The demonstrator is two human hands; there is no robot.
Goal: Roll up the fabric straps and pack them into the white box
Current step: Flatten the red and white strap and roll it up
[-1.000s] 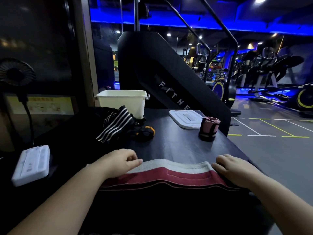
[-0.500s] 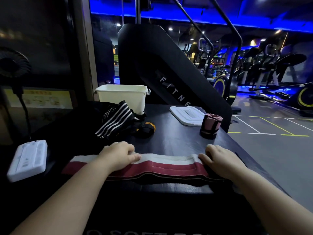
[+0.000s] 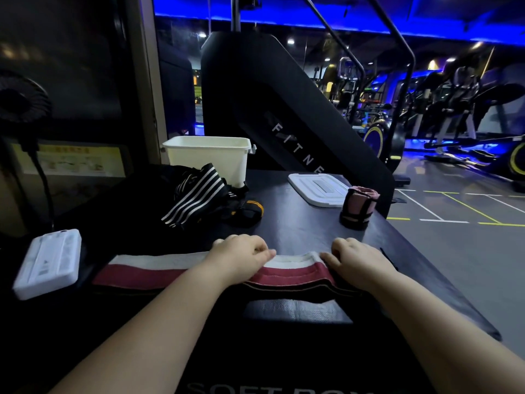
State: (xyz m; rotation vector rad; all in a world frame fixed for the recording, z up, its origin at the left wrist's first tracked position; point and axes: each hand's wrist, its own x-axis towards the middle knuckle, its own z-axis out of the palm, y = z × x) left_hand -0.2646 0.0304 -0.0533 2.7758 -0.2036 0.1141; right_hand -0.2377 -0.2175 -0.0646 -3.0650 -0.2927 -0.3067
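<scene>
Fingers (image 3: 262, 253) of the left hand (image 3: 241, 255) are curled down and press on the long red, white and black fabric strap (image 3: 159, 273). I cannot tell if they pinch it or just hold it flat. The right hand (image 3: 356, 258) sits on the strap's right end, its fingers bent over the edge there, where the cloth looks bunched and folded. I cannot tell how tight that hold is either.

The strap lies flat across the near part of the dark tabletop (image 3: 295, 226), and its left end sticks out past the left hand. Both bare arms reach in from the bottom.

Farther back on the left is a heap of black straps with white stripes (image 3: 196, 199), with a small black and yellow bit beside it. Behind the heap stands the open white plastic box (image 3: 208, 157), at the far edge of the tabletop. To the right lies the flat white box lid (image 3: 316, 187). Just beside the lid, a rolled pink and black strap (image 3: 358, 207) stands on its end.

At the far left lies a flat white plastic case (image 3: 48, 263). A black round fan (image 3: 21, 99) hangs above it. Gym machines stand behind under blue lights.
</scene>
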